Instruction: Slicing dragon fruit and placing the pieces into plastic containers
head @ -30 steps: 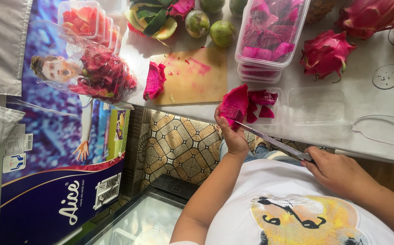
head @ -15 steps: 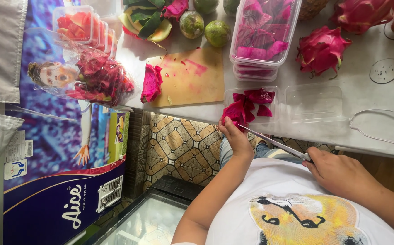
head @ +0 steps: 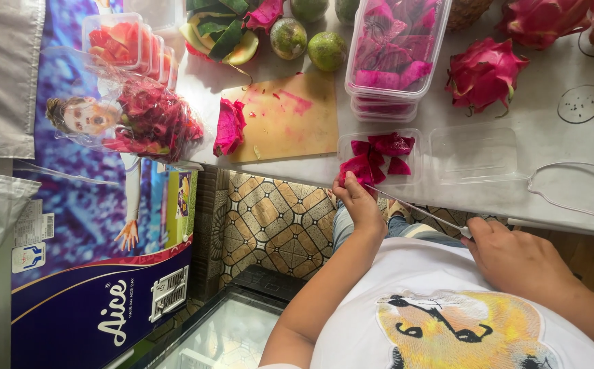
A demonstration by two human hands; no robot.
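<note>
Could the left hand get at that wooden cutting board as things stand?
Probably yes: the left hand sits at the counter edge beside the cutting board, nothing between them, but it holds a pink fruit piece.

A long, thin-bladed knife (head: pixel 416 208) stretches level along the near edge of the pale counter (head: pixel 549 184), its handle buried in the right hand (head: pixel 515 260) and its tip meeting a magenta piece of dragon fruit flesh (head: pixel 358 169). The left hand (head: pixel 357 198) pinches that piece from below, at the near left corner of a shallow clear plastic tray (head: pixel 379 154). The tray sits on the counter just right of a stained wooden cutting board (head: pixel 286 119) and holds several more deep pink chunks (head: pixel 391 145), cut in rough wedges and piled loosely together.
</note>
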